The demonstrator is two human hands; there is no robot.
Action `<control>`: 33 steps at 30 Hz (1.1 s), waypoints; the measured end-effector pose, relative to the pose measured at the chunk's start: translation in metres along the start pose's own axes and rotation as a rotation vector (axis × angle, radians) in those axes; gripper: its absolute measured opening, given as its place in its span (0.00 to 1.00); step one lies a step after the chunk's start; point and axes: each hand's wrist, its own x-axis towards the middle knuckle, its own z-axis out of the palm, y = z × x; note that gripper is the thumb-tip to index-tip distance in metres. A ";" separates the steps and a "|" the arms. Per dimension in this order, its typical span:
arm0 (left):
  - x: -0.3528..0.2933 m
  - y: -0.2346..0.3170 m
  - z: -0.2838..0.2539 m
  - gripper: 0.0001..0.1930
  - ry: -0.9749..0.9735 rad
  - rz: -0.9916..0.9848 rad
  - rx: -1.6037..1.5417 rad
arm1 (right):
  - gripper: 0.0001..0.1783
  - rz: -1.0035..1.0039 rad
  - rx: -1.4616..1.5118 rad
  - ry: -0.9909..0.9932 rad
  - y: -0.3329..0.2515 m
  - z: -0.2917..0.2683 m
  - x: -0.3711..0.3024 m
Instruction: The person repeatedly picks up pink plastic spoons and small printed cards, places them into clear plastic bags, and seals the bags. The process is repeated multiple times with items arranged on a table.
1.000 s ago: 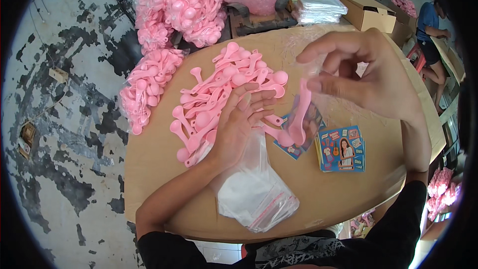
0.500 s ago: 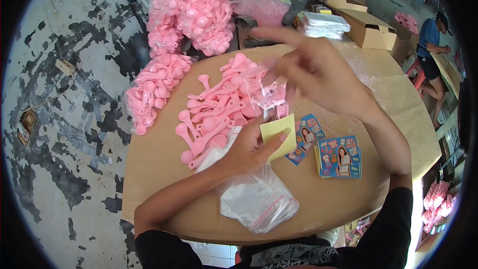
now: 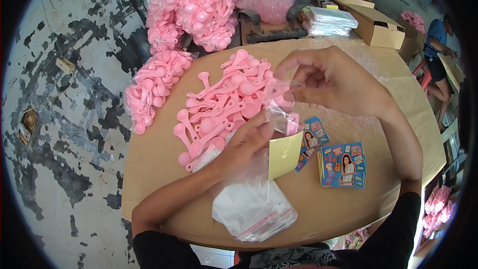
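Note:
My left hand is closed on a small clear plastic bag in front of the pink heap. A pink measuring spoon shows partly inside the film. Beside my fingers a pale yellow card hangs tilted; whether it lies in the bag or against it I cannot tell. Above, my right hand has its fingers curled, thumb and fingertips at the bag's upper edge, which they seem to pinch. Loose pink measuring spoons lie heaped behind my left hand. A pile of flat clear bags rests below it.
A stack of blue printed cards and loose blue cards lie to the right on the brown-covered table. Bulging bags of pink spoons stand at the back left. Cardboard boxes sit behind; another person works far right.
My right hand has come down, its stretched index finger now curled at the bag's upper edge. The yellow card has shifted right and down, and my left thumb no longer covers it.

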 end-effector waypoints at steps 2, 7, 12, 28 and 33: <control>0.001 -0.002 -0.009 0.25 0.007 -0.025 0.043 | 0.14 0.043 -0.089 -0.131 0.005 -0.001 0.000; -0.001 -0.003 -0.009 0.22 -0.038 0.029 0.199 | 0.13 -0.035 -0.169 -0.088 0.011 0.007 -0.001; -0.004 0.003 -0.010 0.20 -0.031 -0.030 0.571 | 0.13 -0.060 -0.197 -0.078 0.000 0.006 0.001; 0.002 0.000 -0.008 0.21 0.088 -0.042 0.299 | 0.08 -0.210 -0.352 -0.038 0.015 0.015 0.002; -0.001 -0.001 -0.005 0.19 0.258 -0.020 0.373 | 0.09 -0.563 -0.669 -0.029 0.016 0.026 0.004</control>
